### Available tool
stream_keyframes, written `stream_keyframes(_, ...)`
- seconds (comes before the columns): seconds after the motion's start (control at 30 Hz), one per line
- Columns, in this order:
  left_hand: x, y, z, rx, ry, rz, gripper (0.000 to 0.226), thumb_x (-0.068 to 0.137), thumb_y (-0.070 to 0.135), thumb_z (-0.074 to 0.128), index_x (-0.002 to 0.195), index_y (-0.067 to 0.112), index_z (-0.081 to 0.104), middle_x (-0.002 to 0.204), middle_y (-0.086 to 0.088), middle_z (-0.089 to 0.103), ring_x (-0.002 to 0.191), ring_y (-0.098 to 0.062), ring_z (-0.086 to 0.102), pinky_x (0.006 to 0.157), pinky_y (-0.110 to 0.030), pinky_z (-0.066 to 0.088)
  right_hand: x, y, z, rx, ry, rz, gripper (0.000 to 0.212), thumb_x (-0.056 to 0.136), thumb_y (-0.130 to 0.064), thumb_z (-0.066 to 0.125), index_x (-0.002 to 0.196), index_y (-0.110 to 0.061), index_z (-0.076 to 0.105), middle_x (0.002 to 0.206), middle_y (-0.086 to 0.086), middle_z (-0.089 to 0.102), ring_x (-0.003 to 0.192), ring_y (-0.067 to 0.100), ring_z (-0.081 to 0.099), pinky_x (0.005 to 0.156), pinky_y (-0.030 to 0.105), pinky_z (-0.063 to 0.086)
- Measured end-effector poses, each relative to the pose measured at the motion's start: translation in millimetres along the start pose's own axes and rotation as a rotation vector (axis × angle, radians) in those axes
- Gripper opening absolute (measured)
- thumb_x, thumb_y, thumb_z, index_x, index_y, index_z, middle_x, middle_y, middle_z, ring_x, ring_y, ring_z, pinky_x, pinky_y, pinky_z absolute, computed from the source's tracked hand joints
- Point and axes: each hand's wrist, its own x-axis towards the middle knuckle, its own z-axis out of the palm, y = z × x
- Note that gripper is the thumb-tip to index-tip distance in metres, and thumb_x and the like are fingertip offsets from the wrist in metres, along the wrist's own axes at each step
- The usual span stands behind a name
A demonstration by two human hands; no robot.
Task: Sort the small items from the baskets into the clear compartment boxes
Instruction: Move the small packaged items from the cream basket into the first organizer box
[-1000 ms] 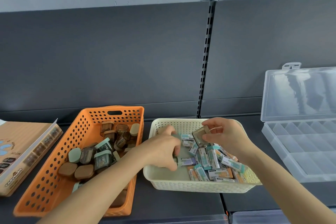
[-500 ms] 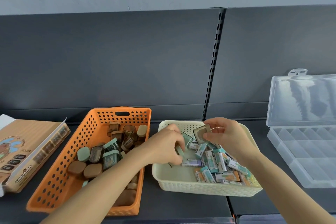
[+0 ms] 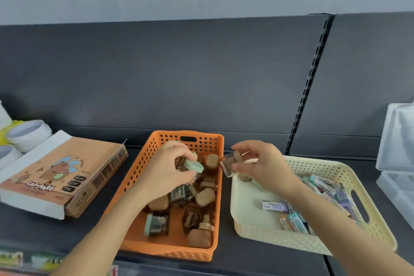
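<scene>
An orange perforated basket (image 3: 136, 177) in the middle holds several small sharpeners with brown, tan and mint caps. My left hand (image 3: 167, 169) is over its far part and grips a mint-capped sharpener (image 3: 194, 166). My right hand (image 3: 261, 164) hovers at the gap between the baskets and pinches a tan-capped sharpener (image 3: 231, 162). To the right, a cream basket (image 3: 248, 213) holds several small wrapped erasers on its right side. A clear compartment box (image 3: 397, 148) shows at the right edge, lid raised.
A brown printed carton (image 3: 62, 175) lies at the left on the dark shelf. White and yellow round items (image 3: 26, 133) sit behind it. A dark back panel with a slotted upright (image 3: 310, 83) rises behind the baskets.
Both hands moved left from the cream basket toward the orange one, each carrying a sharpener. The view turned left, so the clear box slid to the right edge.
</scene>
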Motion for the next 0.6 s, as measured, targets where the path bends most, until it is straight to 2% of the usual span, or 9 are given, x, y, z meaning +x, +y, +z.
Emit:
stream_keyframes(0.1, -12, -17, -5, 0.085, -0.024, -0.029, 0.032, 0.077, 0.021, 0.073, 0.105, 0.032, 0.063, 0.114, 0.021, 0.045, 0.102, 0.01, 0.046, 0.078, -0.001, 0.032, 8, -19, 29, -0.132, -0.076, -0.131, 0.037, 0.076, -0.017, 0.073, 0.112, -0.024, 0.065, 0.099, -0.007, 0.063, 0.089, 0.01, 0.061, 0.081, 0.025, 0.05)
stream_keyframes(0.2, -18, -27, -4, 0.1, -0.052, -0.054, 0.048, 0.079, 0.026, 0.071, 0.123, 0.032, 0.055, 0.12, 0.019, 0.04, 0.107, 0.005, 0.044, 0.083, -0.005, 0.03, 12, -31, 49, -0.269, -0.218, -0.228, 0.04, 0.082, -0.018, 0.068, 0.121, -0.02, 0.059, 0.106, -0.005, 0.061, 0.095, 0.01, 0.057, 0.083, 0.024, 0.048)
stream_keyframes(0.33, -21, -34, -2, 0.12, -0.095, -0.059, 0.061, 0.08, 0.032, 0.071, 0.135, 0.035, 0.044, 0.125, 0.022, 0.033, 0.116, 0.005, 0.039, 0.093, -0.009, 0.029, 15, -32, 60, -0.339, -0.314, -0.24, 0.033, 0.084, -0.014, 0.062, 0.117, -0.011, 0.059, 0.109, 0.001, 0.064, 0.1, 0.018, 0.059, 0.084, 0.029, 0.051)
stream_keyframes(0.37, -21, -35, -3, 0.124, -0.101, -0.062, 0.064, 0.08, 0.034, 0.071, 0.136, 0.036, 0.042, 0.127, 0.022, 0.032, 0.118, 0.003, 0.038, 0.095, -0.011, 0.03, 16, -31, 59, -0.35, -0.314, -0.245, 0.031, 0.086, -0.014, 0.06, 0.116, -0.011, 0.059, 0.11, 0.002, 0.064, 0.102, 0.019, 0.059, 0.085, 0.031, 0.05)
stream_keyframes(0.47, -20, -30, -5, 0.145, -0.081, -0.024, 0.071, 0.076, 0.043, 0.072, 0.138, 0.04, 0.038, 0.134, 0.024, 0.029, 0.125, -0.002, 0.035, 0.104, -0.024, 0.034, 16, -25, 46, -0.354, -0.232, -0.248, 0.032, 0.089, -0.02, 0.06, 0.12, -0.013, 0.059, 0.118, -0.004, 0.062, 0.11, 0.013, 0.056, 0.089, 0.023, 0.045)
stream_keyframes(0.5, -19, -25, -5, 0.132, -0.065, 0.004, 0.071, 0.075, 0.045, 0.072, 0.138, 0.041, 0.038, 0.135, 0.025, 0.029, 0.125, 0.0, 0.033, 0.104, -0.023, 0.034, 17, -21, 38, -0.347, -0.183, -0.237, 0.034, 0.089, -0.022, 0.061, 0.122, -0.015, 0.059, 0.121, -0.006, 0.061, 0.113, 0.012, 0.055, 0.091, 0.021, 0.042)
stream_keyframes(0.6, -14, -5, -2, 0.029, -0.047, 0.079, 0.07, 0.074, 0.044, 0.075, 0.135, 0.042, 0.04, 0.133, 0.03, 0.03, 0.121, 0.011, 0.032, 0.095, -0.008, 0.027, 20, 3, 10, -0.381, -0.076, -0.136, 0.042, 0.088, -0.024, 0.063, 0.13, -0.022, 0.056, 0.128, -0.008, 0.058, 0.117, 0.009, 0.053, 0.092, 0.015, 0.035)
